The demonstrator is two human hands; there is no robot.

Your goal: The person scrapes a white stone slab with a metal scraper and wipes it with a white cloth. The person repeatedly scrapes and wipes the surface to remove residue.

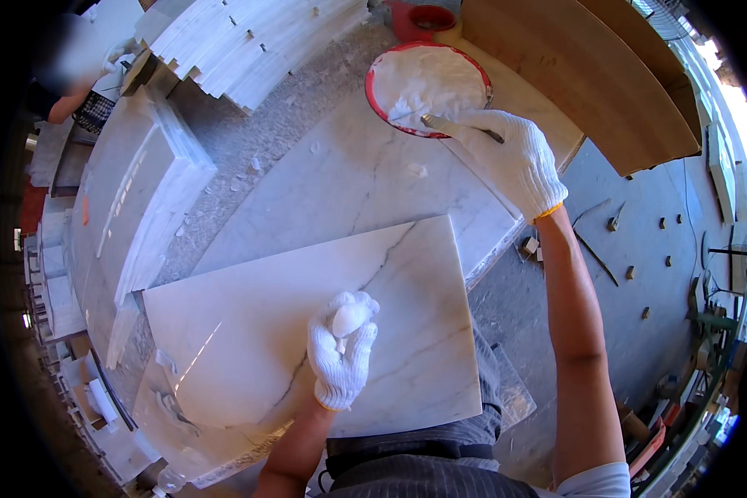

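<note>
- The right hand (510,158), in a white knitted glove, grasps a thin metal-bladed scraper (452,127), its tip dipped into white paste.
- That paste fills a round red-rimmed bowl (427,83) standing on a large pale marble slab (349,183).
- The left hand (342,349), also gloved, is closed around a small white lump of paste (350,315) and rests on a white grey-veined marble tile (307,332) just in front of the person.
- More stacked marble strips (249,41) lie farther off, upper left.
</note>
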